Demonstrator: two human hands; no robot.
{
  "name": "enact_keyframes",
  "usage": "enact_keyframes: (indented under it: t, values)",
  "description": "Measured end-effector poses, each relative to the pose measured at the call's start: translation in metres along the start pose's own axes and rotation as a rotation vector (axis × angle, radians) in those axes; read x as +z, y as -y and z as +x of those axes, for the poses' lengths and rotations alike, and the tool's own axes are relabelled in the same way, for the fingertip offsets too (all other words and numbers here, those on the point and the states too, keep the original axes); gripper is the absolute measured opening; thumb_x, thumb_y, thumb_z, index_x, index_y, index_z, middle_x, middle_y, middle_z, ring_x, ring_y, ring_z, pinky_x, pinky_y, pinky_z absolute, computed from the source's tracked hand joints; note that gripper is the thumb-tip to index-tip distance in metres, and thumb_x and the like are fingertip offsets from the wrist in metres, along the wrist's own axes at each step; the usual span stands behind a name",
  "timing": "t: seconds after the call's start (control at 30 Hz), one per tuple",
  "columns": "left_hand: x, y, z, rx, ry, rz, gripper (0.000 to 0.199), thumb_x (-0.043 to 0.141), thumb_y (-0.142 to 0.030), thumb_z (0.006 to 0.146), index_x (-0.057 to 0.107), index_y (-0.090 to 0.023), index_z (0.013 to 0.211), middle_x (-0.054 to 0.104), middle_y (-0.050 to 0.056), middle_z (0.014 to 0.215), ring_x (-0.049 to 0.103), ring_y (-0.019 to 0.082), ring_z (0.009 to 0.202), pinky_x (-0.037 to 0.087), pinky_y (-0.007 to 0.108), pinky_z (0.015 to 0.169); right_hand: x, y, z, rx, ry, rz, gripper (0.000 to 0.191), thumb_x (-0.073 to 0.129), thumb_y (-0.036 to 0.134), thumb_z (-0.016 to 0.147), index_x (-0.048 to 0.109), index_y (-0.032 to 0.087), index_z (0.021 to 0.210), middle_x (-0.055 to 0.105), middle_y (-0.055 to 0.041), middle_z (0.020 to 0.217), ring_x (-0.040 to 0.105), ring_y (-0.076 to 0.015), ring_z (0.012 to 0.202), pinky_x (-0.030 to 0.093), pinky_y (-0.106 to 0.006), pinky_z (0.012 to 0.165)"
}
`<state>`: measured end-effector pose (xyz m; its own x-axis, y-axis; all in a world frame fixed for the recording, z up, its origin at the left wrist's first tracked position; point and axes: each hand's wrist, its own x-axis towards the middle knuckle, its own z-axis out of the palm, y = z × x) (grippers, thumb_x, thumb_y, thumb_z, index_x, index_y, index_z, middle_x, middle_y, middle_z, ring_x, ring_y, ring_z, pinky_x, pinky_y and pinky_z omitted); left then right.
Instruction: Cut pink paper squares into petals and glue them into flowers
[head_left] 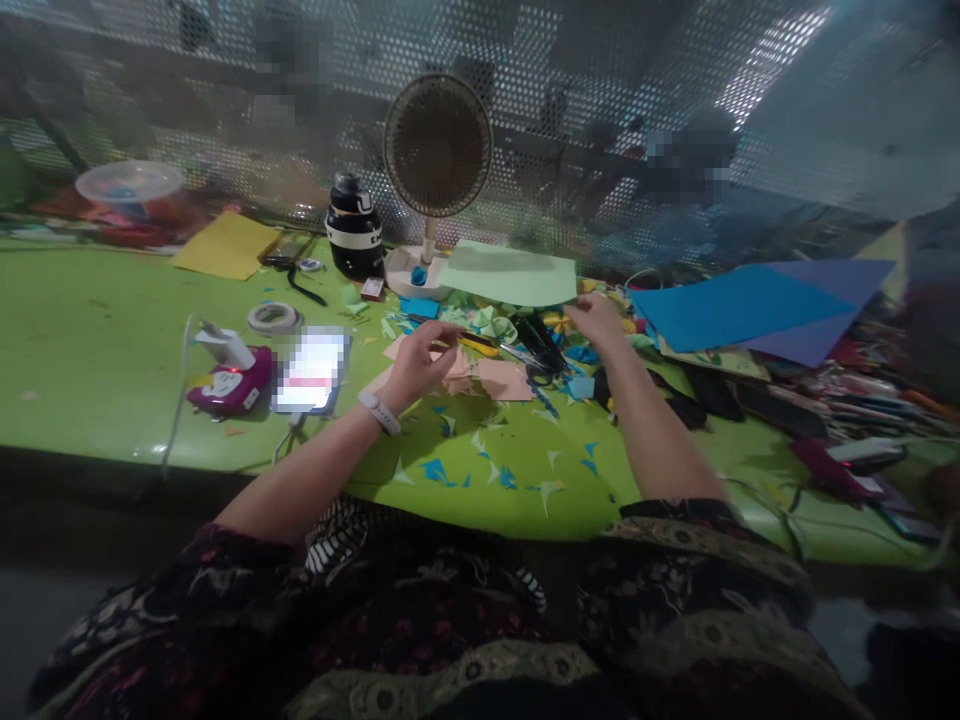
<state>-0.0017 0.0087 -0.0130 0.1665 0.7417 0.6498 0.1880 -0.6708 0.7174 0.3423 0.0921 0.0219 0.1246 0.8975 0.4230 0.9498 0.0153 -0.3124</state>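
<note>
My left hand (426, 362), with a white band on its wrist, hovers at the middle of the table with fingers loosely curled and a gap between thumb and fingers. Just beyond its fingertips is a yellow cutter (478, 346). Pink paper (505, 381) lies below and right of it. My right hand (600, 322) reaches to the right end of a pale green sheet (517, 275), fingertips drawn together over small yellow paper pieces (557, 322); what they pinch, if anything, is hidden. Between the hands lie black-handled scissors (541, 374) and crumpled light green paper (495, 324).
A desk fan (438, 146) and a black bottle (355, 228) stand at the back. Left are a lit phone (311, 370), a tape roll (273, 318) and a purple power strip (232, 387). Blue sheets (739, 305) lie right. Blue scraps (435, 470) dot the front.
</note>
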Motion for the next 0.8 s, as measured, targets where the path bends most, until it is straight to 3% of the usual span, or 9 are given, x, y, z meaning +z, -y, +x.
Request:
enact_keyframes:
  t: [0.1,0.2,0.27,0.4,0.53,0.6,0.67,0.73,0.8]
  values:
    - [0.0,0.003,0.001,-0.019,-0.028,-0.007,0.026,0.058,-0.009,0.079,0.068,-0.015,0.102,0.07,0.007,0.095,0.067,0.013,0.083,0.057,0.023,0.07,-0.002,0.03,-0.014,-0.044,-0.132,-0.011,0.035,0.064,0.033,0.078,0.067,0.013,0.106,0.067,-0.019,0.112,0.058,-0.0345,0.108,0.045,-0.049,0.096]
    - [0.001,0.005,0.0,-0.005,-0.014,-0.002,0.025,0.058,-0.01,0.08,0.068,-0.016,0.102,0.069,0.007,0.094,0.066,0.013,0.083,0.057,0.023,0.07,-0.008,0.053,-0.031,-0.126,-0.169,0.012,0.032,0.063,0.031,0.079,0.068,0.015,0.107,0.067,-0.0192,0.117,0.056,-0.0357,0.114,0.042,-0.051,0.102]
    - [0.001,0.005,-0.001,-0.003,-0.006,0.004,0.025,0.058,-0.01,0.08,0.068,-0.016,0.102,0.07,0.006,0.094,0.066,0.013,0.083,0.057,0.023,0.071,-0.012,0.065,-0.043,-0.12,-0.084,0.056,0.027,0.062,0.032,0.081,0.07,0.016,0.101,0.07,-0.0171,0.11,0.061,-0.0329,0.106,0.046,-0.047,0.097]
    - [0.001,0.006,-0.001,-0.018,0.002,0.012,0.026,0.058,-0.01,0.08,0.068,-0.016,0.103,0.07,0.006,0.097,0.067,0.012,0.084,0.057,0.023,0.072,-0.024,0.079,-0.064,-0.195,0.236,0.158,0.027,0.063,0.041,0.081,0.073,0.019,0.094,0.074,-0.0094,0.097,0.067,-0.0243,0.085,0.051,-0.035,0.077]
    - [0.002,0.007,-0.001,-0.005,0.007,0.013,0.025,0.058,-0.011,0.08,0.068,-0.017,0.102,0.07,0.006,0.095,0.067,0.013,0.084,0.057,0.024,0.072,-0.034,0.069,-0.064,-0.18,0.28,-0.003,0.026,0.064,0.044,0.08,0.073,0.02,0.076,0.074,-0.0089,0.085,0.066,-0.0235,0.076,0.047,-0.032,0.066]
    - [0.002,0.008,-0.001,0.004,0.004,0.012,0.025,0.058,-0.011,0.08,0.069,-0.018,0.102,0.07,0.006,0.094,0.067,0.013,0.083,0.057,0.024,0.071,-0.037,0.059,-0.058,-0.133,0.402,-0.013,0.029,0.065,0.046,0.079,0.069,0.02,0.065,0.072,-0.0064,0.071,0.064,-0.0214,0.068,0.045,-0.031,0.062]
    - [0.002,0.009,-0.002,0.009,0.004,0.011,0.027,0.058,-0.011,0.079,0.069,-0.018,0.102,0.07,0.006,0.094,0.067,0.013,0.082,0.057,0.023,0.07,-0.036,0.052,-0.052,-0.098,0.524,0.083,0.03,0.064,0.046,0.08,0.069,0.02,0.066,0.072,-0.005,0.069,0.065,-0.0206,0.067,0.046,-0.03,0.062]
    - [0.002,0.01,-0.002,0.01,0.003,0.01,0.027,0.058,-0.011,0.078,0.069,-0.017,0.103,0.07,0.006,0.095,0.067,0.013,0.081,0.058,0.024,0.071,-0.033,0.047,-0.048,-0.056,0.463,0.133,0.027,0.062,0.043,0.082,0.071,0.02,0.073,0.074,-0.0069,0.076,0.067,-0.0228,0.073,0.05,-0.032,0.068]
    - [0.002,0.01,-0.002,0.004,-0.001,0.013,0.028,0.058,-0.011,0.078,0.069,-0.017,0.103,0.07,0.006,0.095,0.067,0.013,0.081,0.057,0.024,0.071,-0.029,0.042,-0.045,-0.01,0.247,0.081,0.024,0.059,0.038,0.083,0.072,0.019,0.08,0.076,-0.0111,0.086,0.069,-0.0274,0.083,0.052,-0.039,0.076]
